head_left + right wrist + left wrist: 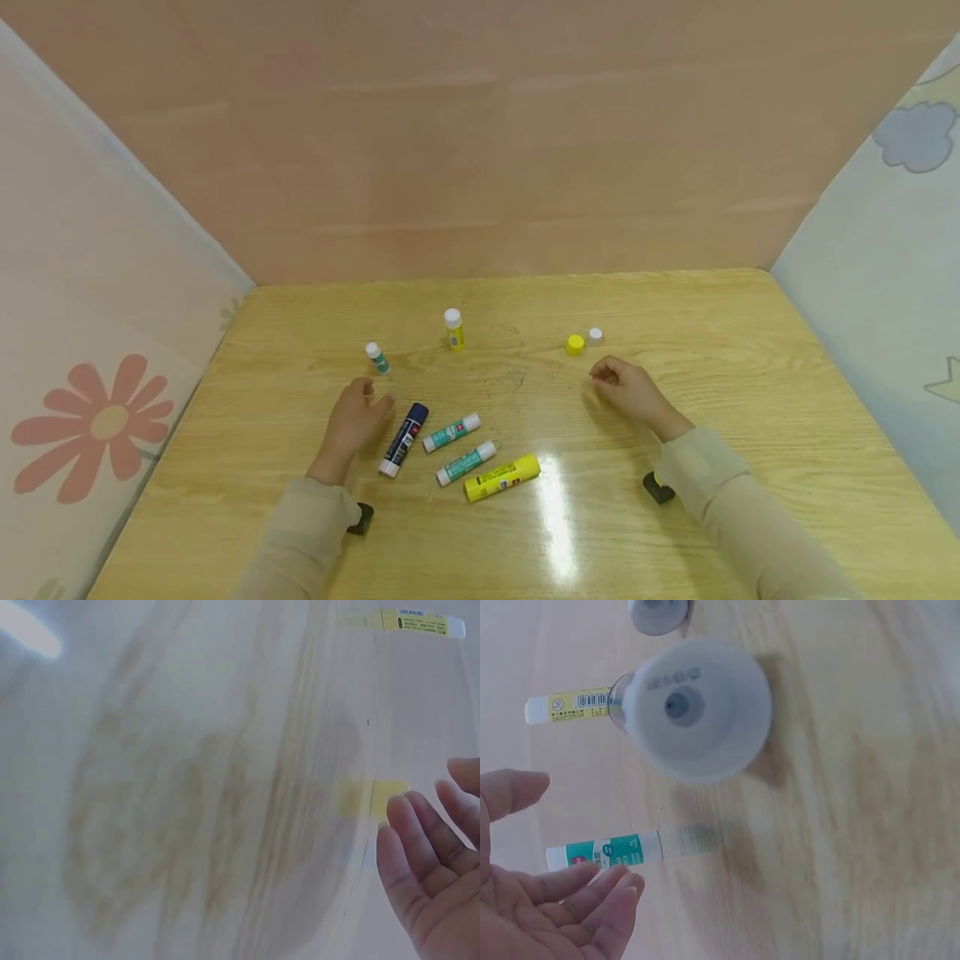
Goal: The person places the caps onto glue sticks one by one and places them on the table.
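My left hand (356, 421) hovers with loosely bent fingers between a standing green glue stick (378, 358) and a lying navy glue stick (403, 440). In the left wrist view, nothing sits between its thumb and fingers; the navy stick's white base (735, 727) looms close to the camera. To the right, my right hand (633, 392) is relaxed, its fingers just in front of a yellow cap (575, 344) and a small white cap (595, 335). Its palm is bare in the right wrist view, where the yellow cap (391, 798) shows past the fingertips.
A yellow glue stick with a white cap (454, 330) stands upright toward the back. Two green glue sticks (452, 432) and a larger yellow glue stick (502, 477) lie on the wooden table (787, 500) between the arms. Panels enclose the back and sides.
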The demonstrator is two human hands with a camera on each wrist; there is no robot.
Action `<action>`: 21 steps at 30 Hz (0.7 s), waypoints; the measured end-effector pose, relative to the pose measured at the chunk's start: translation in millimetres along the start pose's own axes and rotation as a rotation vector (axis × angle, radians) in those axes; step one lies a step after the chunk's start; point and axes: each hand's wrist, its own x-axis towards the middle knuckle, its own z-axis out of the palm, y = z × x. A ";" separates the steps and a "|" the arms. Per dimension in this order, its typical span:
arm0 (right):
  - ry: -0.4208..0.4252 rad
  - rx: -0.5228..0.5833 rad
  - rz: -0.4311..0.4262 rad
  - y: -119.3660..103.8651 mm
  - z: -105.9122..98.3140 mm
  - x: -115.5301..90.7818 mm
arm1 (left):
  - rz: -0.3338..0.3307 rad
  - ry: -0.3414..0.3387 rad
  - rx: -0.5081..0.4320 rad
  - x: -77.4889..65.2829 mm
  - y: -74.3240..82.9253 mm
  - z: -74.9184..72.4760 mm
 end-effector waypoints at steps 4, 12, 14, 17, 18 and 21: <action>0.031 0.001 0.004 1.1 -1.3 2.7 | -0.024 0.039 0.008 3.3 2.4 0.4; 0.058 0.001 0.015 0.8 -5.4 8.4 | -0.039 0.082 -0.026 10.2 -0.3 -1.3; 0.073 -0.012 0.027 0.1 -7.1 11.2 | -0.046 0.085 -0.024 11.9 -0.9 -1.9; 0.089 -0.027 0.049 -0.1 -9.4 15.6 | -0.058 0.083 -0.029 14.5 -1.3 -2.5; 0.093 -0.028 0.057 0.3 -9.9 16.6 | -0.061 0.081 -0.032 15.7 -2.3 -2.5; 0.090 -0.014 0.076 2.4 -9.9 19.2 | -0.073 0.082 -0.042 17.7 -4.3 -3.0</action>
